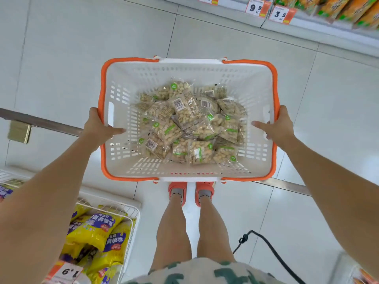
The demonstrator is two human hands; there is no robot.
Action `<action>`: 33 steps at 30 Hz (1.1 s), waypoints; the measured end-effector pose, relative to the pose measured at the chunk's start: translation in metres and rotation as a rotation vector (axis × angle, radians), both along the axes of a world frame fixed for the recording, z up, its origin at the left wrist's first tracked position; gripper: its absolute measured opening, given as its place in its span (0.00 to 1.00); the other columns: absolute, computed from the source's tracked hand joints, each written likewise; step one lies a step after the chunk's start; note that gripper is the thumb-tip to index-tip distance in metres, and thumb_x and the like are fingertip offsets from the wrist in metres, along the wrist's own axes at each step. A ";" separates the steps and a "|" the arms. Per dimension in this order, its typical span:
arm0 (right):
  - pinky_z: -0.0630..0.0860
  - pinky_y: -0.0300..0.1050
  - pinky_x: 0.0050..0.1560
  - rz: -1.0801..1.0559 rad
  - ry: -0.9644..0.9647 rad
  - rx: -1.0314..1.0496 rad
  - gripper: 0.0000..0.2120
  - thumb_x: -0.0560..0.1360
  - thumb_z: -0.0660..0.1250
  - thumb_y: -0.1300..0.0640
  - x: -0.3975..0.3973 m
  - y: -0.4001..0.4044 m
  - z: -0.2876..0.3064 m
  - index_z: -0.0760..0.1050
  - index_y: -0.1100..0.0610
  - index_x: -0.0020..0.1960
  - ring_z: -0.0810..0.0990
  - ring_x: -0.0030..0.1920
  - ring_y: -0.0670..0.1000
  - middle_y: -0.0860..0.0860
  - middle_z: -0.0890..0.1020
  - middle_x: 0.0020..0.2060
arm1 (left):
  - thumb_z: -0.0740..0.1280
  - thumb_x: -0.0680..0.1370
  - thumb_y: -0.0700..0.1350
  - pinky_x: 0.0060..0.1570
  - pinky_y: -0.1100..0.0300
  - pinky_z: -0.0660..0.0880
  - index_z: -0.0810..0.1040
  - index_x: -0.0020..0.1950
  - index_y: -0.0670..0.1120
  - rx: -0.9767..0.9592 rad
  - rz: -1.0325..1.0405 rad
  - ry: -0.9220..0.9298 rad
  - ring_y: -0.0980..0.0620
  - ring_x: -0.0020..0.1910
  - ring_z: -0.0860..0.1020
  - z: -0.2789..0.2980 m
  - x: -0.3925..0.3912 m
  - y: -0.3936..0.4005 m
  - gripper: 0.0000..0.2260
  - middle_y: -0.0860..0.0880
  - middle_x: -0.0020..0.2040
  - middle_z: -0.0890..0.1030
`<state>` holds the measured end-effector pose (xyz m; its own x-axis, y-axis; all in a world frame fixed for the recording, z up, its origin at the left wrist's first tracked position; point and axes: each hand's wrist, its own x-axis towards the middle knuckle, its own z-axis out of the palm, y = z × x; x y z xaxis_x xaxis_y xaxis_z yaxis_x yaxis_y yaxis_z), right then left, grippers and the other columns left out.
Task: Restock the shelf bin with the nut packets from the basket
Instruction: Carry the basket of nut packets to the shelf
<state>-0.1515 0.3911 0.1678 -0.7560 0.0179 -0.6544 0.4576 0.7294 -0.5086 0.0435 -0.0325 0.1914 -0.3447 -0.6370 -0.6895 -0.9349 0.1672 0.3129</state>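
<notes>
A white plastic basket (143, 78) with an orange rim is held out in front of me above the floor. Several clear nut packets (190, 124) with green labels and barcodes lie piled in its bottom. My left hand (98, 128) grips the basket's left rim, thumb inside the wall. On the opposite rim my right hand (276, 126) holds on the same way. The shelf bin for the nuts cannot be told apart in this view.
A white wire shelf bin (131, 214) with yellow and purple snack bags is at lower left, with a price tag (67, 271). A shelf edge with price tags (258, 8) and orange bags runs across the upper right. My legs and orange shoes (190, 191) stand on pale floor tiles. A black cable (272, 251) hangs at lower right.
</notes>
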 end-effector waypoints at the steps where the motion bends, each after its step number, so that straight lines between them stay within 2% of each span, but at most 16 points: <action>1: 0.73 0.43 0.29 0.013 -0.006 -0.021 0.27 0.67 0.78 0.53 -0.001 -0.002 0.026 0.62 0.55 0.53 0.71 0.34 0.49 0.48 0.71 0.37 | 0.80 0.64 0.45 0.47 0.45 0.78 0.63 0.56 0.46 -0.023 0.032 0.019 0.42 0.44 0.76 0.027 0.005 0.002 0.31 0.44 0.47 0.74; 3: 0.72 0.43 0.29 0.042 -0.019 -0.049 0.27 0.68 0.78 0.54 -0.002 -0.008 0.080 0.61 0.55 0.54 0.71 0.37 0.48 0.49 0.71 0.42 | 0.80 0.64 0.47 0.46 0.49 0.77 0.63 0.57 0.46 -0.064 0.107 0.071 0.45 0.45 0.74 0.081 0.017 0.008 0.31 0.46 0.50 0.71; 5: 0.72 0.42 0.29 0.059 -0.010 -0.060 0.27 0.68 0.78 0.53 -0.001 -0.012 0.131 0.61 0.54 0.54 0.72 0.38 0.47 0.50 0.71 0.46 | 0.79 0.66 0.46 0.38 0.55 0.75 0.62 0.55 0.47 -0.077 0.147 0.111 0.46 0.42 0.73 0.131 0.028 0.013 0.29 0.46 0.51 0.70; 8: 0.72 0.44 0.29 0.073 0.030 -0.070 0.27 0.67 0.78 0.52 -0.001 -0.016 0.198 0.63 0.55 0.54 0.72 0.37 0.49 0.49 0.72 0.40 | 0.78 0.67 0.44 0.31 0.58 0.71 0.64 0.57 0.45 -0.094 0.145 0.141 0.44 0.39 0.75 0.197 0.043 0.008 0.27 0.42 0.52 0.73; 11: 0.73 0.46 0.29 0.078 0.089 -0.095 0.25 0.68 0.77 0.51 0.003 -0.029 0.254 0.64 0.56 0.54 0.72 0.34 0.49 0.49 0.72 0.38 | 0.78 0.67 0.44 0.33 0.54 0.73 0.65 0.62 0.43 -0.091 0.135 0.173 0.43 0.38 0.76 0.253 0.054 -0.001 0.30 0.40 0.52 0.76; 13: 0.73 0.47 0.28 0.092 0.133 -0.118 0.24 0.69 0.77 0.51 0.006 -0.040 0.284 0.65 0.57 0.54 0.72 0.32 0.50 0.49 0.72 0.38 | 0.78 0.67 0.46 0.33 0.54 0.74 0.65 0.61 0.43 -0.105 0.152 0.216 0.44 0.39 0.76 0.283 0.062 -0.004 0.30 0.43 0.51 0.75; 15: 0.72 0.46 0.26 0.103 0.178 -0.154 0.24 0.69 0.77 0.51 0.008 -0.050 0.309 0.66 0.56 0.54 0.73 0.32 0.50 0.48 0.74 0.38 | 0.78 0.67 0.47 0.27 0.58 0.73 0.66 0.57 0.45 -0.122 0.213 0.294 0.46 0.38 0.75 0.306 0.071 -0.006 0.27 0.45 0.48 0.75; 17: 0.70 0.44 0.25 0.130 0.224 -0.180 0.23 0.69 0.77 0.50 0.009 -0.060 0.329 0.67 0.55 0.54 0.74 0.32 0.49 0.47 0.74 0.38 | 0.78 0.67 0.48 0.23 0.60 0.74 0.67 0.53 0.45 -0.143 0.283 0.383 0.48 0.33 0.73 0.324 0.080 -0.010 0.24 0.48 0.42 0.74; 20: 0.69 0.41 0.20 0.148 0.298 -0.219 0.20 0.69 0.76 0.51 0.007 -0.073 0.350 0.68 0.54 0.52 0.73 0.30 0.49 0.47 0.75 0.36 | 0.78 0.68 0.48 0.27 0.57 0.74 0.68 0.45 0.50 -0.144 0.348 0.505 0.51 0.29 0.71 0.343 0.093 -0.017 0.18 0.50 0.36 0.71; 22: 0.69 0.43 0.21 0.158 0.323 -0.242 0.17 0.70 0.76 0.51 0.003 -0.082 0.360 0.68 0.53 0.48 0.72 0.29 0.50 0.48 0.74 0.35 | 0.78 0.68 0.47 0.30 0.55 0.73 0.67 0.42 0.52 -0.142 0.371 0.559 0.51 0.29 0.70 0.351 0.102 -0.023 0.19 0.50 0.36 0.71; 24: 0.70 0.46 0.24 0.186 0.337 -0.250 0.19 0.70 0.76 0.51 -0.004 -0.093 0.368 0.68 0.55 0.50 0.72 0.30 0.50 0.48 0.73 0.34 | 0.78 0.67 0.47 0.30 0.55 0.73 0.68 0.46 0.50 -0.140 0.386 0.580 0.51 0.30 0.71 0.356 0.112 -0.025 0.19 0.50 0.37 0.71; 27: 0.68 0.45 0.25 0.251 0.344 -0.273 0.20 0.68 0.76 0.49 -0.017 -0.107 0.368 0.70 0.56 0.50 0.71 0.28 0.51 0.50 0.74 0.35 | 0.79 0.66 0.49 0.28 0.56 0.72 0.68 0.53 0.46 -0.179 0.433 0.576 0.50 0.32 0.73 0.359 0.125 -0.023 0.25 0.48 0.41 0.74; 29: 0.68 0.43 0.25 0.296 0.350 -0.268 0.20 0.68 0.76 0.49 -0.024 -0.115 0.368 0.71 0.57 0.50 0.71 0.28 0.52 0.51 0.74 0.34 | 0.79 0.65 0.50 0.27 0.56 0.71 0.69 0.54 0.45 -0.220 0.486 0.570 0.50 0.32 0.73 0.359 0.132 -0.017 0.26 0.46 0.43 0.75; 33: 0.69 0.43 0.25 0.433 0.314 -0.304 0.18 0.69 0.76 0.52 -0.046 -0.135 0.361 0.70 0.57 0.49 0.70 0.27 0.51 0.51 0.73 0.33 | 0.78 0.66 0.50 0.28 0.56 0.70 0.69 0.55 0.45 -0.257 0.605 0.505 0.49 0.36 0.73 0.354 0.142 0.011 0.25 0.50 0.40 0.73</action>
